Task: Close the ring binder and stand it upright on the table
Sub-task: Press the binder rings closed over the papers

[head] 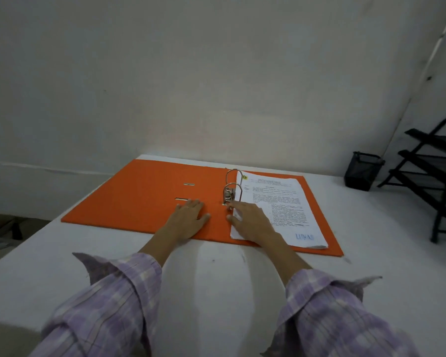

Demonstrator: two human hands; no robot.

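The orange ring binder (144, 199) lies fully open and flat on the white table (216, 279), toward its far edge near the wall. Its left cover is bare, with two small metal slots showing. At the spine, the metal ring mechanism (231, 188) stands up with both arches closed over, and its lever sits at the near end. On the right cover rests a stack of printed papers (281, 204) threaded on the rings, with a blue stamp at the near corner.

The person's left hand (188, 219) lies palm down on the inner face of the left cover, fingers spread and flat, grasping nothing. The right hand (252, 222) rests on the left margin of the papers just beside the mechanism, fingers extended and loosely spread; it presses on the sheets without closing around anything. Both forearms reach over the near table edge in lilac checked sleeves (108, 305).

Further right on the table, well apart from the binder, stands a black mesh pen holder (362, 171). Beyond it, at the right edge of view, is a black tiered metal rack (433, 171). A plain pale wall (191, 73) backs the table.
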